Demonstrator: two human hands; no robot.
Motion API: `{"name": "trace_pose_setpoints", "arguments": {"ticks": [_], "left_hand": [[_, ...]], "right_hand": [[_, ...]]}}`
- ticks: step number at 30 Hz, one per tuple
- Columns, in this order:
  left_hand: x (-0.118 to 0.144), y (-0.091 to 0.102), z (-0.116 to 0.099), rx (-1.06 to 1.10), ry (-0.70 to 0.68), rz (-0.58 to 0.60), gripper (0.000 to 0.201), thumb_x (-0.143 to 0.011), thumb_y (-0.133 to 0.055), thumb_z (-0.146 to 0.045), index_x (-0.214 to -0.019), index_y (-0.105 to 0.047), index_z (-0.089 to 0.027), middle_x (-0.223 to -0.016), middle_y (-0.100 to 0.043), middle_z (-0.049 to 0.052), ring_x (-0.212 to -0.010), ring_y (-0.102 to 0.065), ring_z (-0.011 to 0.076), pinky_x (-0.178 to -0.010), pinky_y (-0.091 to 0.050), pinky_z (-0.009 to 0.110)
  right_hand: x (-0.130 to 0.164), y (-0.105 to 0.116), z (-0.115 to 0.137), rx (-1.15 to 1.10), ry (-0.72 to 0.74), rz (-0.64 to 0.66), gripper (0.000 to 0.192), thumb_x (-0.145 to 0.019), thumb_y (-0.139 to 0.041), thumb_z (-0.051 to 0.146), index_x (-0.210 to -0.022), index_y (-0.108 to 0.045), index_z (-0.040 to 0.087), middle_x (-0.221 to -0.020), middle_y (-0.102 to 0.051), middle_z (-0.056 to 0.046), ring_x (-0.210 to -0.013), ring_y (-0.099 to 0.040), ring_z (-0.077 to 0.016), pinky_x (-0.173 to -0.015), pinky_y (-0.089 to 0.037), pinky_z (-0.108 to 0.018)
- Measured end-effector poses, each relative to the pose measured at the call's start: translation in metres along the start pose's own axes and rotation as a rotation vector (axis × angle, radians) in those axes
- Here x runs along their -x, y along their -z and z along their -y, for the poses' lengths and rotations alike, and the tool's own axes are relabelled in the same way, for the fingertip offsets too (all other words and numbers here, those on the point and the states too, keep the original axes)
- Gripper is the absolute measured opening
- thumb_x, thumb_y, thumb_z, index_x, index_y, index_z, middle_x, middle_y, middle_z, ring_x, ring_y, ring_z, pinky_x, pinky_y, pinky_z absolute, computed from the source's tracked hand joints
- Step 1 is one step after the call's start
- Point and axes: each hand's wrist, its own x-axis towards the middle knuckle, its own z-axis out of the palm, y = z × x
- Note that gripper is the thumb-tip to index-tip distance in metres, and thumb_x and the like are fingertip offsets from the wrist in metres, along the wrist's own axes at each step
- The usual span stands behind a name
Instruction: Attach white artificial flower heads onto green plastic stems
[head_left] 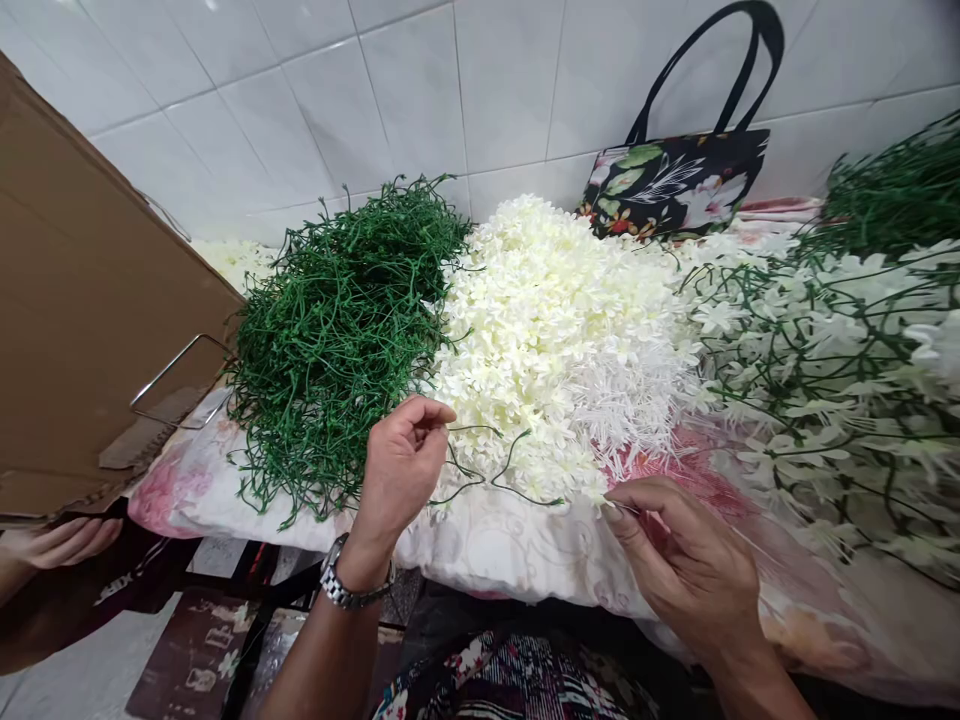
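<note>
Left hand (401, 465) pinches a green stem (480, 478); right hand (686, 560), fingers narrow, picks at the white blossoms (562, 340) (grip contents unclear) — advise steadying stem, seating each blossom squarely.

The cardboard box (82, 330) and assembled flower stems (840, 380) are cut off by edges.

Thin green wire stem (480, 470), branched w/ curling ends, lying limp across near edge of white petal pile (555, 340), left end pinched up, right end trailing low. Petal pile: small cream fabric blossoms, heaped at centre, right of the tangled green stem heap (337, 330).
</note>
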Motion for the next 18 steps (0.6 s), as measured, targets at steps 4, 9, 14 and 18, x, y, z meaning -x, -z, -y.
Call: {"name": "trace_pose_setpoints", "arguments": {"ticks": [4,9,14,18], "left_hand": [[-0.001,0.005,-0.002,-0.072,0.013,-0.006,0.014,-0.065,-0.053,-0.008,-0.067,-0.063,-0.017,-0.062,-0.055,-0.003,-0.045,-0.045,0.0066,-0.041,-0.034,0.018],[0.004,0.012,-0.006,0.065,0.032,-0.066,0.015,-0.062,-0.055,-0.006,-0.065,-0.064,-0.017,-0.06,-0.053,-0.005,-0.043,-0.047,0.0052,-0.039,-0.036,0.016],[0.021,-0.001,-0.016,0.453,0.148,-0.083,0.005,-0.06,-0.062,-0.01,-0.061,-0.064,-0.015,-0.065,-0.054,-0.003,-0.039,-0.051,0.0057,-0.035,-0.038,0.018],[0.04,-0.021,-0.016,0.628,0.292,0.011,0.002,-0.06,-0.066,-0.015,-0.061,-0.064,-0.014,-0.065,-0.054,-0.002,-0.038,-0.051,0.0062,-0.034,-0.038,0.019]], "right_hand": [[0.0,0.0,0.001,-0.004,0.005,0.007,0.009,-0.083,-0.056,0.01,-0.082,-0.056,0.02,-0.07,-0.06,0.0,-0.061,-0.056,-0.0099,-0.053,-0.046,-0.02],[0.002,-0.001,-0.002,-0.021,-0.032,0.026,0.008,-0.083,-0.056,0.012,-0.082,-0.056,0.02,-0.071,-0.06,0.0,-0.062,-0.057,-0.0107,-0.055,-0.046,-0.02],[0.0,0.002,-0.002,-0.132,-0.143,0.021,0.007,-0.083,-0.056,0.017,-0.077,-0.057,0.02,-0.07,-0.059,-0.001,-0.062,-0.057,-0.0124,-0.056,-0.047,-0.022],[-0.008,0.01,0.011,-0.348,-0.197,0.022,0.008,-0.085,-0.055,0.019,-0.077,-0.057,0.02,-0.07,-0.059,-0.002,-0.066,-0.058,-0.0139,-0.058,-0.05,-0.024]]}}
